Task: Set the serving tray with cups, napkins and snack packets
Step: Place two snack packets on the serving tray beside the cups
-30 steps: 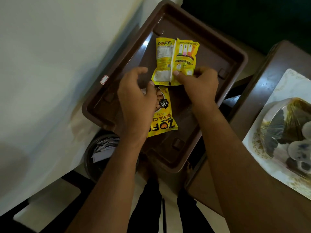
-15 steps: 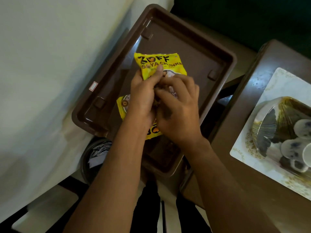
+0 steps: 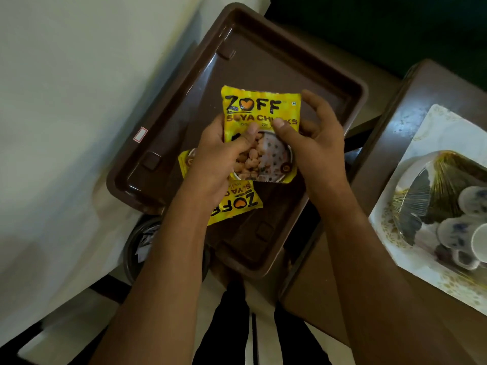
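One brown tray point(image 3: 311, 61) spans two dark tables point(image 3: 390, 143).

dim, warm cast | glare on tray point(image 3: 210, 72) | edges distorted, soft

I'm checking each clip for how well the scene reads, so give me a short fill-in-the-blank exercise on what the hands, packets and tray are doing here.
1. Both hands, left hand and right hand, hold one ____ soya chunks packet.
2. A second yellow packet lies flat inside the ____ plastic tray.
3. The held packet's printed ____ side faces the camera.
4. The white cups sit on the white patterned tray, to the person's ____.

Missing words: yellow; brown; front; right
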`<state>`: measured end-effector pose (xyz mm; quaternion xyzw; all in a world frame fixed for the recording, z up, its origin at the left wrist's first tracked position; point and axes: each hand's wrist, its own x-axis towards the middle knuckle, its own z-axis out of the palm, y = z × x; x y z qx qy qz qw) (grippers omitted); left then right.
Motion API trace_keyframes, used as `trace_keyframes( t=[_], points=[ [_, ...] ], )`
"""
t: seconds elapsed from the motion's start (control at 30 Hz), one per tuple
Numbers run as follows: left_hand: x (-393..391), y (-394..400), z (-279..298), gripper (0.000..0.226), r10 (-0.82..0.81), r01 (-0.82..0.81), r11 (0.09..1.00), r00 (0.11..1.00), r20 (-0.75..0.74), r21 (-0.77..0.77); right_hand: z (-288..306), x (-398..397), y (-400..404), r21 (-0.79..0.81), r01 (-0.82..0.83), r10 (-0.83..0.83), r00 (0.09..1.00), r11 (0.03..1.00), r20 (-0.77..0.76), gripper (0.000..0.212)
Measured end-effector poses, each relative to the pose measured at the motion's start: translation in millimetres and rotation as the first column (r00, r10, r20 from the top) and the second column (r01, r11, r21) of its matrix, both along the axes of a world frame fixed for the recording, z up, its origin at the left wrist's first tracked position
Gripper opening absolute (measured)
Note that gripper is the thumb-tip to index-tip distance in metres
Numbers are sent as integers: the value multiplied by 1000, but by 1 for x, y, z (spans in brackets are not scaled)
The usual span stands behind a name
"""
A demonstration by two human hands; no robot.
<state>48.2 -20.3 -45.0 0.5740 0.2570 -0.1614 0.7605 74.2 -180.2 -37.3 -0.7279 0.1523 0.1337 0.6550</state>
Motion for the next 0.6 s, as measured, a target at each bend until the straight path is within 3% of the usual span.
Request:
trace_keyframes(
  t=[0.1,0.2,0.37,0.6],
  points=[
    [-2,-1,-5,43,-67,68,981,998,-13,183,-2,-1,-1,-27,62,-61,998,998,15,65],
    [-3,-3,-9,49,-14,17,993,1000,-23,119,-3,1,-4,-5,82,-82,996,997,-35,65],
    [-3,-1,-11,58,64,-62,997,998,-28,43,-3,2,-9,74,-71,81,987,995,-138,54],
    [-4,-7,-6,51,34,-35,999,994,-100,-11,-6,0,-8,108,45,-24,983,993,-182,41]
  ],
)
